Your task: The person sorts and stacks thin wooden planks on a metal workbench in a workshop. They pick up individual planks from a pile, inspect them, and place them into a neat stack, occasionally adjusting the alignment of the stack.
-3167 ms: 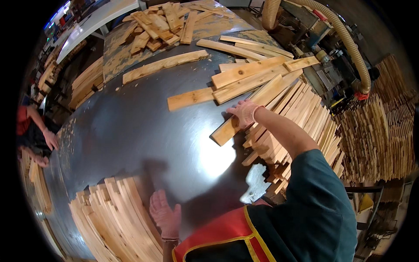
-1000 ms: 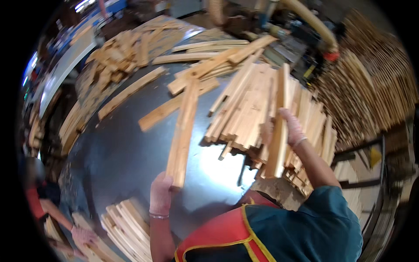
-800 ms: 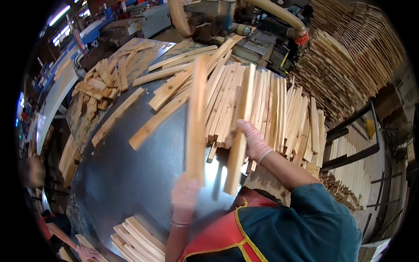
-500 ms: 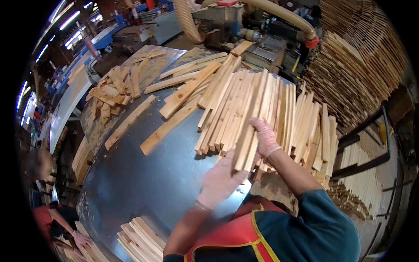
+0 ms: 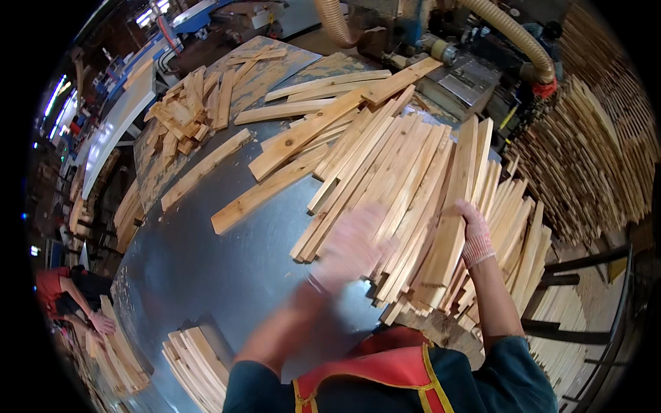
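My right hand (image 5: 476, 237), in a pale glove with a striped cuff, is closed round the edge of a long wooden strip (image 5: 452, 234) that stands above the others, tilted away from me. A second narrow strip (image 5: 483, 153) leans against its far right side. My left hand (image 5: 352, 246), gloved too, is smeared by motion over the near left ends of a row of wooden strips (image 5: 394, 180); its fingers cannot be made out clearly. The row lies side by side on a dark metal tabletop (image 5: 227, 268).
Loose boards (image 5: 306, 138) lie crosswise left of the row, and a heap of short offcuts (image 5: 180, 113) lies farther left. A small strip stack (image 5: 196, 365) sits at the near edge. A machine (image 5: 461, 82) with hoses stands beyond. At lower left, another person's hand (image 5: 102, 323) rests on wood.
My left hand has come off the held strips and moved over the row. My right hand has moved right with the strips. The view has shifted slightly.
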### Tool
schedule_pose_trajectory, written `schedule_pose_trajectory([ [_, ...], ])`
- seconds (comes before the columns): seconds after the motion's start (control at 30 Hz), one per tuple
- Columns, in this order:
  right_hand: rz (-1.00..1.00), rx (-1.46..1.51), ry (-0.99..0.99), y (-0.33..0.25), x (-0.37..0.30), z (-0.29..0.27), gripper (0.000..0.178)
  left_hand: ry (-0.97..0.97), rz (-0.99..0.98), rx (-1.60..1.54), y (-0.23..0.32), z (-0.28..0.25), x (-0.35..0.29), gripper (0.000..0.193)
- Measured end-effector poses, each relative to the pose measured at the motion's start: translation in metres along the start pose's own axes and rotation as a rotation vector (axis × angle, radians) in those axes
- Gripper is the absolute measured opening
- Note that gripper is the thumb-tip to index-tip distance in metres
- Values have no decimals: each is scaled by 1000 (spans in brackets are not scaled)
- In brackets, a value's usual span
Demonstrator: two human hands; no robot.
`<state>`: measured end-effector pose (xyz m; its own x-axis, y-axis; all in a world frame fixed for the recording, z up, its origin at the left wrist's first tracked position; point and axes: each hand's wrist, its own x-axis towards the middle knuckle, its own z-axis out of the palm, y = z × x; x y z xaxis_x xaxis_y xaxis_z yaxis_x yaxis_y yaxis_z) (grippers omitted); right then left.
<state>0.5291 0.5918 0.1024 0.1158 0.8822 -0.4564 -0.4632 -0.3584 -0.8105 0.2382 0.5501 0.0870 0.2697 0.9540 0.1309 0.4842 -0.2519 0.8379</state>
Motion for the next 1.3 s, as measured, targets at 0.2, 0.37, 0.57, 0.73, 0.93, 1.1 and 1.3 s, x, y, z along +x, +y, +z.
schedule_pose_trajectory([
  [0.2,192,-47,-29,11,9,-14,26,244,-548,516,-150,-93,115,58],
  [0.37,179,-55,4,18,17,-29,28,3,-736,562,-203,-65,170,63],
  [0.57,208,-19,-23,12,13,-24,27,302,-561,-123,-170,-152,160,28],
  [0.73,182,-25,-19,10,9,-17,35,397,-547,-249,-107,-230,36,18],
  [0.93,89,-4,18,32,-20,-8,37,536,-565,-212,-107,-187,-145,32],
  [1.1,-21,-85,30,64,-47,-3,40,483,-510,35,-82,-155,-168,41],
  [1.3,119,63,-47,68,-104,60,37,245,-263,405,-87,-116,-109,40],
])
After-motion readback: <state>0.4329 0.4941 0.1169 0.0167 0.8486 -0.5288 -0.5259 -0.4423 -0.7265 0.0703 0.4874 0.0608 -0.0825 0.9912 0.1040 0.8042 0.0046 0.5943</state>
